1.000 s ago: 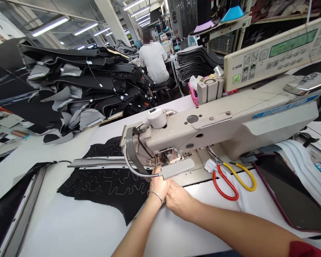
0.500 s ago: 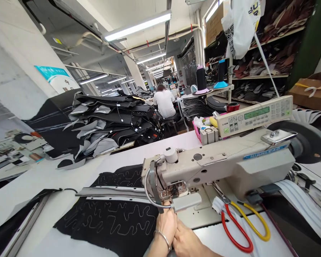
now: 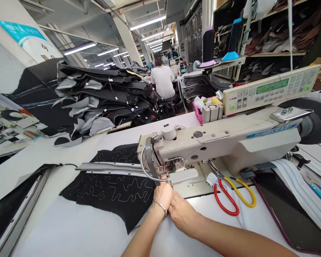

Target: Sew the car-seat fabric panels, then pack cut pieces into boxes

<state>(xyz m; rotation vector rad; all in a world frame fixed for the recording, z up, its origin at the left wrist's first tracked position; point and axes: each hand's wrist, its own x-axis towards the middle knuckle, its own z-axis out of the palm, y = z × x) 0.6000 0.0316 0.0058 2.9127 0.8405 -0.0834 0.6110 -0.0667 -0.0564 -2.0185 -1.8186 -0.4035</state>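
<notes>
A beige industrial sewing machine [image 3: 230, 142] stands on a white table [image 3: 75, 228]. Under its needle head lies a black quilted fabric panel [image 3: 109, 189] with a grey strip [image 3: 109, 167] sewn along it. My left hand [image 3: 163, 194], a silver bangle at its wrist, is curled on the fabric right below the presser foot. My right hand [image 3: 182, 214] presses against it from the right, fingers tucked in toward the needle. What the fingertips pinch is hidden between the two hands.
Scissors with one red and one yellow handle [image 3: 231, 194] lie right of the needle plate. A tall heap of black and grey cut panels [image 3: 101, 103] stands behind the table. A person in a white shirt [image 3: 162, 81] sits far back. A control panel [image 3: 270, 89] tops the machine.
The view tipped up half a second ago and has dropped back down. Both hands have stayed together at the presser foot, and the fabric has not visibly shifted.
</notes>
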